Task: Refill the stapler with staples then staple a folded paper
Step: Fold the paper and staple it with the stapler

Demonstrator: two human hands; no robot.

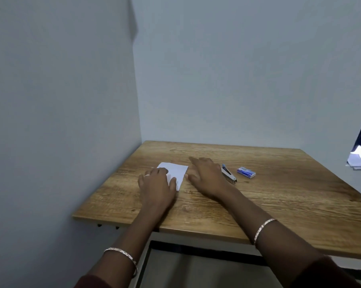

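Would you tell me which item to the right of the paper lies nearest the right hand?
The stapler, just beside the right hand; the blue staple box lies farther out, past it.

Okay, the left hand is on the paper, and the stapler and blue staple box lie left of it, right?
Not quite. The head view shows the stapler and blue staple box lying right of the paper, past the right hand. The left hand is indeed on the paper.

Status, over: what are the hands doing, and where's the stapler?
Left hand flat on white paper, right hand at its edge, both open. Stapler beside right hand, staple box further right. Nothing blocking.
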